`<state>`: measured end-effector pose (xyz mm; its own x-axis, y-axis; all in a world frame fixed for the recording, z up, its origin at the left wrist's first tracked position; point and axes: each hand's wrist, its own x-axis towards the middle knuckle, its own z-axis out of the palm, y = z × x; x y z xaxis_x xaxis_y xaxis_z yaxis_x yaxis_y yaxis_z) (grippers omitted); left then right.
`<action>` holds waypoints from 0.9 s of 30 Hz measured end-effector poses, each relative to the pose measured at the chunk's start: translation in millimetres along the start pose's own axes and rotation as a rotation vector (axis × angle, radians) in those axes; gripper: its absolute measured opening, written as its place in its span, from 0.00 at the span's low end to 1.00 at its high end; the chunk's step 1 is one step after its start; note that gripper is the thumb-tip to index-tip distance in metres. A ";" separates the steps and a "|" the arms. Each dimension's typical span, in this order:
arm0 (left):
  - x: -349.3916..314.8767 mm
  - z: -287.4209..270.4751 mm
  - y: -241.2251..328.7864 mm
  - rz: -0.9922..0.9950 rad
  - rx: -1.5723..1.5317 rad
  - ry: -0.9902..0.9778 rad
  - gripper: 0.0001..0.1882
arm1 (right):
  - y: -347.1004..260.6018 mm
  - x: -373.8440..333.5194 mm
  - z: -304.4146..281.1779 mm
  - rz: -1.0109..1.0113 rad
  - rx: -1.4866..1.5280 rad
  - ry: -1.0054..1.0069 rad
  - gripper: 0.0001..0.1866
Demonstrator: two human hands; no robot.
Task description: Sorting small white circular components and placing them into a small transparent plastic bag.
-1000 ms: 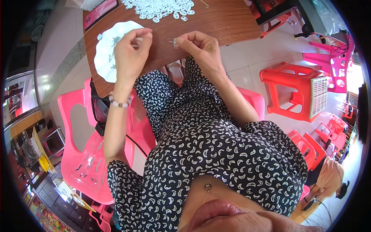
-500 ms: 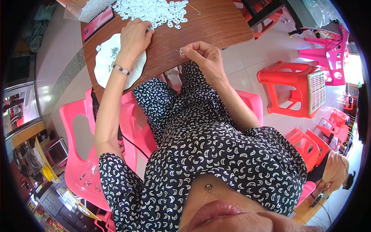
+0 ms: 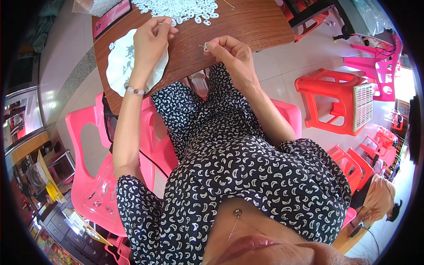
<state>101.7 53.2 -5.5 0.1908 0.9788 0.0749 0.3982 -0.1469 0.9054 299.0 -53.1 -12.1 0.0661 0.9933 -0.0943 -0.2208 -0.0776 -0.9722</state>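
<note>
My right hand (image 3: pixel 234 55) pinches a small white oval piece (image 3: pixel 206 47) above the brown table (image 3: pixel 238 26), and a thin pin-like bit sticks out of it to the left. My left hand (image 3: pixel 150 42) reaches over the plate toward the near edge of a pile of white oval pieces with holes (image 3: pixel 181 9). Its thumb and fingers are drawn together; whatever they hold is too small to make out. Under the left wrist lies a white wavy-rimmed plate (image 3: pixel 115 73) with a grey pattern. One small white piece (image 3: pixel 111 46) sits on its rim.
A pink flat case (image 3: pixel 111 18) and a clear bag of white pieces (image 3: pixel 95 6) lie at the table's far left. A thin yellowish stick (image 3: pixel 229 4) rests beyond the pile. A pink chair (image 3: pixel 84 145) stands left, red stools (image 3: pixel 329 101) right. Another person (image 3: pixel 379 194) is far right.
My left hand has lifted slightly from the pile's edge, and its fingers have shifted. My right hand keeps its pinch on the white piece. The whole view has tilted a little.
</note>
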 end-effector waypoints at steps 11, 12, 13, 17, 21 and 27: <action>-60.2 -10.4 20.6 -0.339 -0.795 -0.059 0.16 | -4.9 5.0 19.4 -0.022 -0.025 -0.052 0.12; -64.6 -10.3 21.4 -0.343 -0.795 -0.056 0.16 | -4.3 4.6 21.9 -0.040 -0.010 -0.066 0.12; -69.1 -9.8 22.6 -0.351 -0.775 -0.049 0.16 | -4.3 4.4 23.6 -0.058 0.003 -0.082 0.12; -80.6 -9.9 19.6 -0.385 -0.742 -0.051 0.15 | -12.5 0.5 27.1 -0.037 -0.077 -0.094 0.12; -86.7 -7.9 19.5 -0.404 -0.740 -0.065 0.15 | -11.6 -0.3 27.5 -0.037 -0.100 -0.092 0.12; -88.4 -5.8 19.7 -0.372 -0.741 -0.068 0.16 | -9.3 -1.0 26.3 -0.081 -0.163 -0.064 0.12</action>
<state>87.5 -35.5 8.1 0.2267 0.9306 -0.2875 -0.2436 0.3399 0.9084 275.4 -51.1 2.7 0.0145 0.9999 -0.0053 -0.0560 -0.0045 -0.9984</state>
